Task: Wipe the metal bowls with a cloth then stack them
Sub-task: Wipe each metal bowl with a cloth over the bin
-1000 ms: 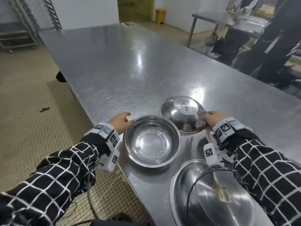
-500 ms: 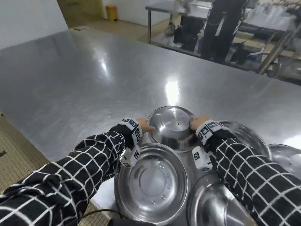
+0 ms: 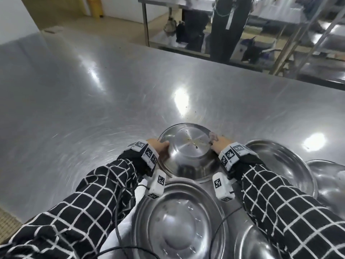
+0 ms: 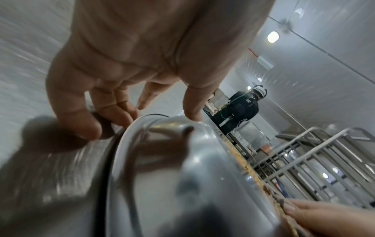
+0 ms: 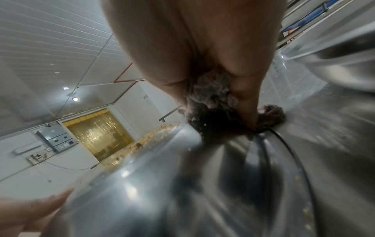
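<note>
An upturned metal bowl (image 3: 188, 146) lies in the middle of the steel table (image 3: 93, 90), with crumbs and smears on its flat base. My left hand (image 3: 158, 148) holds its left side, fingers (image 4: 121, 112) curled at the rim and thumb on the wall of the bowl (image 4: 182, 176). My right hand (image 3: 219, 144) grips a crumpled dirty cloth (image 3: 212, 136) against the right rim. In the right wrist view the fingers (image 5: 245, 102) press the cloth (image 5: 211, 99) onto the bowl (image 5: 182, 184). An upright bowl (image 3: 179, 221) sits nearer me, between my forearms.
More metal bowls stand to the right (image 3: 280, 165), at the far right (image 3: 332, 184) and at the bottom right (image 3: 252, 245). Cables trail from my wrists. Beyond the table's far edge a person in dark clothes (image 3: 227, 25) stands by other steel tables and racks.
My left hand left the upright bowl and moved onto the upturned bowl's left side. The right hand stays at the right rim with the cloth. Fewer crumbs show on the base.
</note>
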The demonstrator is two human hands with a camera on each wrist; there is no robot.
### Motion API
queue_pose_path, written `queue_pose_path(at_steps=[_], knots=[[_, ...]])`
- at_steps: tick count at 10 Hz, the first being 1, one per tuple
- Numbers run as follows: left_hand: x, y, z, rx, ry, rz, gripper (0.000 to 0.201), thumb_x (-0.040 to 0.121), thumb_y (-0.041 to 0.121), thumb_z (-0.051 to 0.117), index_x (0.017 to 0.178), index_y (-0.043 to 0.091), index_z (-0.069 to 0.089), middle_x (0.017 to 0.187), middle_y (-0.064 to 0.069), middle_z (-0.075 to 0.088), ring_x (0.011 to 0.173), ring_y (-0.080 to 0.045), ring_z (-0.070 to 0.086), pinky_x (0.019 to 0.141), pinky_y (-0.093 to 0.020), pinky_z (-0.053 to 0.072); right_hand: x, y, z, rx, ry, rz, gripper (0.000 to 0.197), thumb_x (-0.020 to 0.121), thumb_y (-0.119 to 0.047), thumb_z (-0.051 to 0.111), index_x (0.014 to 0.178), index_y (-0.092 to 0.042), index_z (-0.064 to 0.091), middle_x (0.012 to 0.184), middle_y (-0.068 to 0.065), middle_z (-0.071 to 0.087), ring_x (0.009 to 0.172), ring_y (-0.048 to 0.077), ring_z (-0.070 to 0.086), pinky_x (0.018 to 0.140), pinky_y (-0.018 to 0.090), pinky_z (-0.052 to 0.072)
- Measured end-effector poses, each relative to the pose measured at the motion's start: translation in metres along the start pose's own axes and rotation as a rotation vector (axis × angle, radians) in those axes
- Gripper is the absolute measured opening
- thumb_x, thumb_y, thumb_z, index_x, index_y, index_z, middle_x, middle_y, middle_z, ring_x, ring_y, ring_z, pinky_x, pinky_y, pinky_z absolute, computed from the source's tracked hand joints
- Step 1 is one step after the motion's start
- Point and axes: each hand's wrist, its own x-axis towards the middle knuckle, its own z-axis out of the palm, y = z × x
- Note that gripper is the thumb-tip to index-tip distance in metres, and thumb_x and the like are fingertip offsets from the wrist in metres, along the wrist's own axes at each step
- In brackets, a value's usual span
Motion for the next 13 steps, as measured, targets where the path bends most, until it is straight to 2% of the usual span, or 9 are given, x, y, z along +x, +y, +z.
queue_pose_path(at_steps=[2,4,6,7,8,9,10,11,13], knots=[[0.020,-0.012,0.005,-0.462,-0.004,0.049,0.045,0.091,0.048,0.054,0.101,0.005,0.064,0.104,-0.018,0.067,0.094,-0.033,0.063,0.081,-0.036,0.054,0.005,0.004,-0.001,0.091,0.015,-0.004,0.032,0.101,-0.014,0.037,0.125,0.000,0.051,0.118,0.017,0.055,0.118,0.032,0.050,0.090,0.032,0.038],[0.028,-0.010,0.006,-0.909,0.024,0.103,0.030,0.082,0.040,0.063,0.091,0.011,0.062,0.112,-0.023,0.065,0.104,-0.040,0.062,0.095,-0.056,0.048,0.004,0.006,0.005,0.279,0.035,-0.002,0.022,0.103,-0.018,0.035,0.109,-0.010,0.054,0.112,0.013,0.056,0.094,0.023,0.051,0.078,0.023,0.033],[0.049,-0.023,-0.005,-1.081,0.067,0.081,0.092,0.039,0.067,0.081,0.106,0.008,0.064,0.107,-0.018,0.067,0.100,-0.038,0.065,0.089,-0.058,0.050,-0.008,-0.004,0.012,0.653,0.213,-0.046,0.036,0.103,-0.016,0.034,0.135,-0.016,0.049,0.106,0.004,0.061,0.089,0.015,0.053,0.072,0.017,0.037],[0.032,-0.020,-0.017,-1.103,0.078,0.141,0.062,0.068,0.057,0.074,0.101,0.007,0.061,0.107,-0.017,0.066,0.104,-0.041,0.062,0.091,-0.058,0.049,-0.016,-0.011,0.003,0.759,0.257,-0.043,0.034,0.103,-0.021,0.033,0.131,-0.022,0.050,0.104,0.004,0.060,0.081,0.011,0.051,0.063,0.016,0.038],[0.015,-0.014,-0.024,-1.083,0.089,0.163,0.052,0.072,0.056,0.068,0.094,0.010,0.061,0.105,-0.017,0.066,0.105,-0.040,0.062,0.093,-0.056,0.049,-0.019,-0.011,-0.007,0.758,0.289,-0.016,0.033,0.102,-0.022,0.033,0.128,-0.015,0.052,0.109,0.006,0.057,0.085,0.015,0.051,0.071,0.021,0.038],[-0.009,-0.002,-0.031,-1.071,0.097,0.185,0.052,0.071,0.059,0.068,0.085,0.009,0.060,0.096,-0.016,0.067,0.097,-0.034,0.064,0.092,-0.048,0.051,-0.025,-0.007,-0.027,0.747,0.326,0.013,0.024,0.101,-0.024,0.033,0.106,-0.016,0.055,0.096,0.008,0.051,0.069,0.015,0.046,0.069,0.027,0.036],[-0.031,0.012,-0.034,-1.045,0.130,0.212,0.035,0.090,0.045,0.057,0.080,0.012,0.056,0.086,-0.010,0.064,0.088,-0.028,0.062,0.081,-0.039,0.051,-0.032,-0.002,-0.042,0.708,0.343,0.037,0.021,0.099,-0.026,0.032,0.091,-0.022,0.051,0.095,0.009,0.050,0.077,0.020,0.048,0.076,0.030,0.036],[-0.058,0.035,-0.031,-0.952,0.187,0.281,0.033,0.095,0.042,0.051,0.076,0.015,0.053,0.080,-0.004,0.060,0.074,-0.016,0.058,0.067,-0.028,0.048,-0.059,0.013,-0.067,0.691,0.422,0.051,0.026,0.100,-0.023,0.033,0.080,-0.021,0.049,0.093,0.009,0.051,0.085,0.021,0.047,0.069,0.027,0.037],[-0.097,0.074,-0.009,-0.888,0.146,0.405,0.057,0.084,0.059,0.054,0.105,0.006,0.063,0.100,-0.011,0.068,0.093,-0.027,0.066,0.088,-0.042,0.053,-0.127,0.061,-0.108,0.666,0.548,0.080,0.034,0.099,-0.023,0.035,0.066,-0.021,0.043,0.070,0.003,0.048,0.060,0.016,0.044,0.049,0.025,0.031]])
